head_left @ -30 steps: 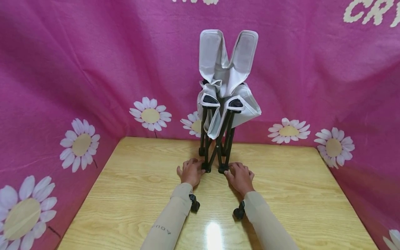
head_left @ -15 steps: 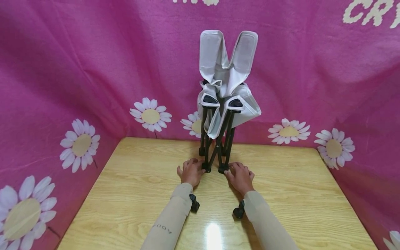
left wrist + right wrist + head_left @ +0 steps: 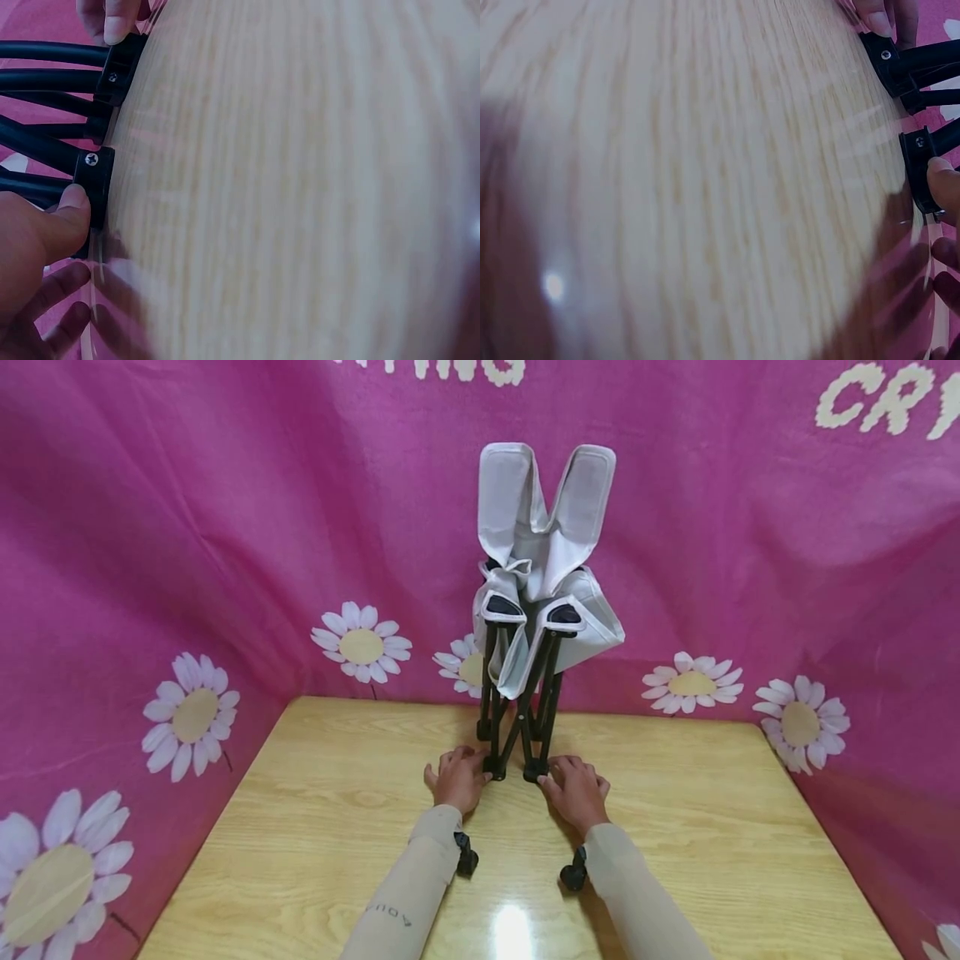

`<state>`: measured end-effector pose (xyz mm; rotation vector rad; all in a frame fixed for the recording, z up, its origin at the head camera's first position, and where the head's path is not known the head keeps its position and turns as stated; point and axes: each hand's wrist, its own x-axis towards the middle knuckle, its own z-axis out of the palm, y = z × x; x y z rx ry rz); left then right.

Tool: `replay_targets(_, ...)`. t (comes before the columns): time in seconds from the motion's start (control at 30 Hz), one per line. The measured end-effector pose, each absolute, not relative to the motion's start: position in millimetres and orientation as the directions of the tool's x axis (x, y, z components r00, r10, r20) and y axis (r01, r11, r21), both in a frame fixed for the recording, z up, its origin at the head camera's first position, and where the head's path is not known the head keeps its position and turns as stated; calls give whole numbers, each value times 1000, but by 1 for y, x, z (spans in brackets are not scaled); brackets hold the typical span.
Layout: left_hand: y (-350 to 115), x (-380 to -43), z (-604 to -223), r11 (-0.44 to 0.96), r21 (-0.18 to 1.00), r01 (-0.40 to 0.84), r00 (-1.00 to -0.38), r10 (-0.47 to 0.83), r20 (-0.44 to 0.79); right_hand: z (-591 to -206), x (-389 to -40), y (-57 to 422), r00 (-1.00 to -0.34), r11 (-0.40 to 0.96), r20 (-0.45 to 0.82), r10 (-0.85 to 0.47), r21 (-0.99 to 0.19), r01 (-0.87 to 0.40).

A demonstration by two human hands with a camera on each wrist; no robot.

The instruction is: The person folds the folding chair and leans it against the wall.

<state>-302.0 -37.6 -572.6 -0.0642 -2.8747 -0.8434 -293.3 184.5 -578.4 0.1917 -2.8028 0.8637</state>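
A folding chair (image 3: 504, 497) with pale grey fabric and a black frame stands upright on the table, folded nearly together. Its crossed legs end in black plastic feet. My left hand (image 3: 459, 777) pinches the front left foot (image 3: 495, 768), thumb in front and index finger reaching behind. In the left wrist view that thumb (image 3: 66, 221) presses on the foot beside a screw, the other fingers spread at the table. On the opposite side, my right hand (image 3: 576, 789) pinches the front right foot (image 3: 535, 772) likewise. Its thumb (image 3: 943, 182) shows at the right wrist view's edge.
The wooden table (image 3: 330, 793) reaches back to a pink cloth (image 3: 262, 485) printed with daisies, which hangs behind it and along both sides. The chair's rear legs stand close to the table's back edge. A camera (image 3: 466, 856) sits on each wrist.
The head view has tilted up slightly, so everything sits a little lower in the picture. Both hands stay on the chair's front feet, and the chair has not visibly moved.
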Motion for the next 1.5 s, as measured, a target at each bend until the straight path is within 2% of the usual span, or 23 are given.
replay_targets(1.5,-37,-301,-575,817,570,85,-990,3,143,-577,-291,183,-981,822,191,-44,-550,-144)
